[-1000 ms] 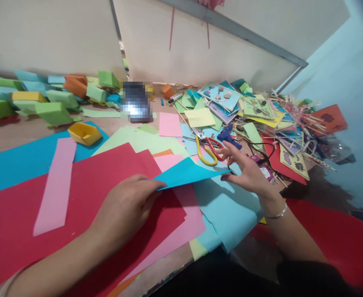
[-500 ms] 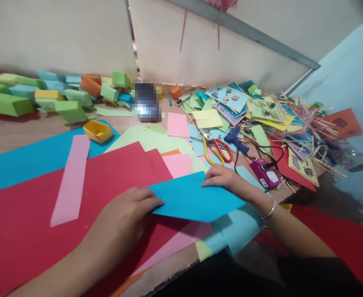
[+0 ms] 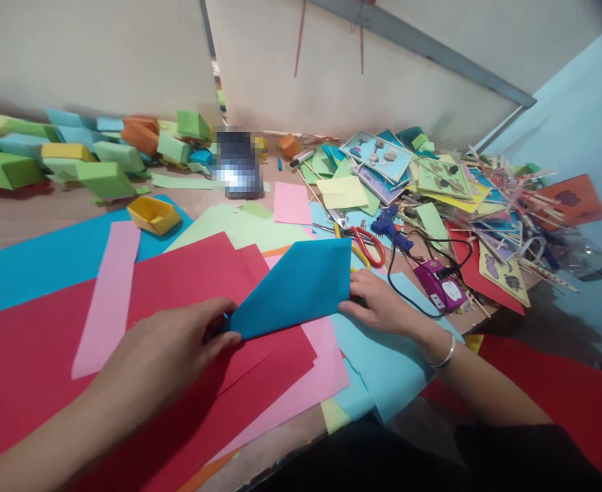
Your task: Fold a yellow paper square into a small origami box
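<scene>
A folded sheet of blue paper [image 3: 301,290] with slanted corners is held up between my two hands, tilted above the sheets below. My left hand [image 3: 188,342] pinches its lower left corner between thumb and fingers. At the right edge, my right hand [image 3: 377,301] grips it, thumb in front and the other fingers partly hidden. Under it lie large red sheets [image 3: 178,287], with pink paper [image 3: 326,389] and light blue paper [image 3: 393,369] showing at the right. A pink strip [image 3: 108,294] rests across the red paper.
A yellow folded paper box [image 3: 154,215] sits on blue card at the left. Scissors [image 3: 367,246], a blue glue gun [image 3: 390,225] with a cord and a purple power socket [image 3: 439,283] lie right. Several paper boxes [image 3: 106,179] line the back; sticks and cards crowd the far right.
The blue paper has been lifted and turned over, its slanted side now at the upper left. My left hand has moved left and now pinches the corner; my right hand has shifted slightly.
</scene>
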`<state>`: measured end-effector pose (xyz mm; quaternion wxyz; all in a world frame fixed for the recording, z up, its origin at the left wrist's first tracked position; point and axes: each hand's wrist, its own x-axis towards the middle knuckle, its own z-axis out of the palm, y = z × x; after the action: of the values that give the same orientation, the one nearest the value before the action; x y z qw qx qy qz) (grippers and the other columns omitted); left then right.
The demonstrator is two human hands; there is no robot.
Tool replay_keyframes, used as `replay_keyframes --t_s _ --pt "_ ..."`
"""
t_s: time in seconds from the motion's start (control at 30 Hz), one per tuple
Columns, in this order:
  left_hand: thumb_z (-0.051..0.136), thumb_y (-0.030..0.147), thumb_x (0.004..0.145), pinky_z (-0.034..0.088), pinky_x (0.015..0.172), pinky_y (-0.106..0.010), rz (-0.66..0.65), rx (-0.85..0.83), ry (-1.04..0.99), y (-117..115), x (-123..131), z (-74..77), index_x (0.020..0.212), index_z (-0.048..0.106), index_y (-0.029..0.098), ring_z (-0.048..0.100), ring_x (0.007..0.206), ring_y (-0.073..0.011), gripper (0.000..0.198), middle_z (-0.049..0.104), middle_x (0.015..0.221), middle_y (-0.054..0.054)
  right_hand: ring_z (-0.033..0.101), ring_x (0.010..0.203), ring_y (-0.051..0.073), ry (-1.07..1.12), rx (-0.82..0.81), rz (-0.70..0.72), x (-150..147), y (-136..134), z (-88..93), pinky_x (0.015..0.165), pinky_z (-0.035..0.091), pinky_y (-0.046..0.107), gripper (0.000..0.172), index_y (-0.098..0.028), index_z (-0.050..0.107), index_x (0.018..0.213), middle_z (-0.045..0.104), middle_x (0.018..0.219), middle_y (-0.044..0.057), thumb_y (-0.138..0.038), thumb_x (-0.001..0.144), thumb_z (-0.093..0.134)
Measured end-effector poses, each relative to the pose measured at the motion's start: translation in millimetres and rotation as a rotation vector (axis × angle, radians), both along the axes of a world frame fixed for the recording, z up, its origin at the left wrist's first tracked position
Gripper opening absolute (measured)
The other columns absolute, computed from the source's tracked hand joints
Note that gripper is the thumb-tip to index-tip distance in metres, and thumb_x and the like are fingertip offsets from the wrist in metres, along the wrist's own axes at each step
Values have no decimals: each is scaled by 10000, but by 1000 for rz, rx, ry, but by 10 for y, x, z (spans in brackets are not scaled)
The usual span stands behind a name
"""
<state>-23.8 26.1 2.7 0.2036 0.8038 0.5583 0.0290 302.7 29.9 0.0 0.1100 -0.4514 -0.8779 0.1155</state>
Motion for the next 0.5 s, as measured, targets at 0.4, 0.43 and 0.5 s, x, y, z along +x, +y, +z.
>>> replay_keyframes --t_s 0.4,0.43,0.5 --pt "536 374 861 348 480 -258 38 -66 13 94 -29 48 892 527 253 656 595 -222 126 678 697 -2 492 691 128 87 -160 -229 -112 -14 29 677 353 255 293 -168 513 610 511 668 -30 -114 778 747" --pt "532 353 867 333 476 -251 41 -57 35 99 -35 69 866 523 250 644 580 -209 103 666 678 11 493 687 128 74 -164 -235 -111 -9 35 675 352 256 293 -169 515 610 515 666 -30 -120 777 751" --pt "508 308 884 300 471 -239 36 -8 93 102 -43 99 797 515 243 600 539 -179 108 634 634 36 494 690 132 47 -141 -244 -108 -4 47 677 353 262 279 -171 528 631 536 682 -27 -146 768 770"
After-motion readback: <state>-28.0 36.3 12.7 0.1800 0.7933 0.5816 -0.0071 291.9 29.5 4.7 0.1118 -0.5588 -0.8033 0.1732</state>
